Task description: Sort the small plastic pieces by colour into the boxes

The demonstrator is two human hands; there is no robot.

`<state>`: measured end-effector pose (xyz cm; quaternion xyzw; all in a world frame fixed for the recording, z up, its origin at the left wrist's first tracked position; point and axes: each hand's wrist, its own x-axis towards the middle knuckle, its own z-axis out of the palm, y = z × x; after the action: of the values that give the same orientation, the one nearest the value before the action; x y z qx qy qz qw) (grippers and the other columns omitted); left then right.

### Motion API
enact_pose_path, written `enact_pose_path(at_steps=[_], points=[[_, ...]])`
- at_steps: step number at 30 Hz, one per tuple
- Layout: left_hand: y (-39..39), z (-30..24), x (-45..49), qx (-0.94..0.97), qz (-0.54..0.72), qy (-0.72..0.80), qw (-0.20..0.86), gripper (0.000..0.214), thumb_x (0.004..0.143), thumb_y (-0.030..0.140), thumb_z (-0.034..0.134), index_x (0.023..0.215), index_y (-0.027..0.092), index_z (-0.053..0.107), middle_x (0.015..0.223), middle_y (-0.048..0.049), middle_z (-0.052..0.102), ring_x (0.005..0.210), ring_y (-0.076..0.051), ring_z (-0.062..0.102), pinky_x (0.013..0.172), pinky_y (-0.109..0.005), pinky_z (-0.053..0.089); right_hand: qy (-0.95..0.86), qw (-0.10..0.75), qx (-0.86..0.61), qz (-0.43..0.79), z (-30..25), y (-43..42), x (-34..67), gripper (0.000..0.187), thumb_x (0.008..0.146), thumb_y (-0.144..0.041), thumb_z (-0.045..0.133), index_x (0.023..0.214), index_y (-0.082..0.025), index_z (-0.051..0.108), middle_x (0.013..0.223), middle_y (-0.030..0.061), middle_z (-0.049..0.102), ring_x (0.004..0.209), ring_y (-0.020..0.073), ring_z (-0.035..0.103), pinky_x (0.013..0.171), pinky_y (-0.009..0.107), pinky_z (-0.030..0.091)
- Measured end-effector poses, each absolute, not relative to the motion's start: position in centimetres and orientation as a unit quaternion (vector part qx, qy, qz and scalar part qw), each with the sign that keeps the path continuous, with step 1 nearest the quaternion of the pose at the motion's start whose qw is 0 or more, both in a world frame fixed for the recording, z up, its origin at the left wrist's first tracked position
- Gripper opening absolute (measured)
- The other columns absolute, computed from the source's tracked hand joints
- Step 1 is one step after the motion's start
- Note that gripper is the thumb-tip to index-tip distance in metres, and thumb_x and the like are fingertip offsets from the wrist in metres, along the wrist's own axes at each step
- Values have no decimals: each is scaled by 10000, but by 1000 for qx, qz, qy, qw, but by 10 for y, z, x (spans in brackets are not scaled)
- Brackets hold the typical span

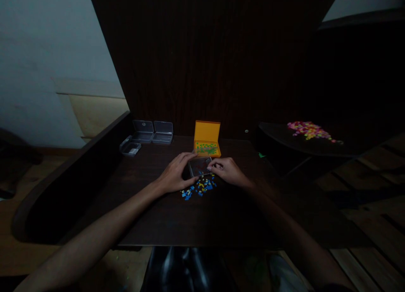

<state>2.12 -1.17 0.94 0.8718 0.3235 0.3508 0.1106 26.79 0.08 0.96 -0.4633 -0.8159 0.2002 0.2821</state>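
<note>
A small clear plastic case (pixel 200 166) lies on the dark wooden table (pixel 164 216), between my two hands. My left hand (pixel 175 174) rests against the case's left side, fingers curved around its edge. On the case's right edge my right hand (pixel 228 171) has its fingers curled in a pinch; what they hold, if anything, is too small to see. A heap of small blue and yellow beads (pixel 199 187) lies just in front of the case, between my hands.
An open yellow box (pixel 207 139) with green and mixed beads stands behind the case. Clear plastic cases (pixel 153 132) and another small one (pixel 130 148) sit at the back left. A pile of pink and yellow beads (pixel 309 130) lies on a dark side shelf to the right.
</note>
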Motion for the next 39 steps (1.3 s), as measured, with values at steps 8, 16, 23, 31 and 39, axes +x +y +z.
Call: enact_pose_path(at_steps=[8,16,23,31,39], points=[[-14,12,23,875,349,312,121,680,775,347,688,1370,210,388,1301,-141,518,1223,-293,516,1029,-468,458,-822,279,-463,176,9,0,266,209,849,-300,606,847,-152,754,564,-23,557,525,92,437,523,207,307],[-12,12,22,869,358,319,120,682,781,364,686,1373,211,385,1296,-139,522,1215,-291,523,1023,-464,464,-816,307,-459,171,14,-1,265,236,855,-314,590,837,-147,755,616,8,628,541,103,467,547,216,340],[-12,10,23,867,363,320,121,695,769,353,697,1376,218,386,1300,-130,527,1218,-290,522,1022,-462,469,-820,277,-464,189,13,-1,269,245,846,-330,593,818,-146,754,500,-36,502,486,88,396,502,212,286],[-13,13,23,870,363,312,119,678,782,362,689,1368,215,382,1289,-131,530,1214,-282,526,1027,-460,466,-800,318,-475,184,15,-3,267,294,847,-375,583,812,-144,760,516,-22,531,489,89,399,506,219,299],[-8,8,18,861,362,340,113,680,787,389,684,1367,212,376,1311,-128,512,1216,-281,527,1025,-448,469,-757,400,-491,162,17,-9,268,443,871,-458,523,568,-149,613,500,-11,485,488,91,385,494,225,306]])
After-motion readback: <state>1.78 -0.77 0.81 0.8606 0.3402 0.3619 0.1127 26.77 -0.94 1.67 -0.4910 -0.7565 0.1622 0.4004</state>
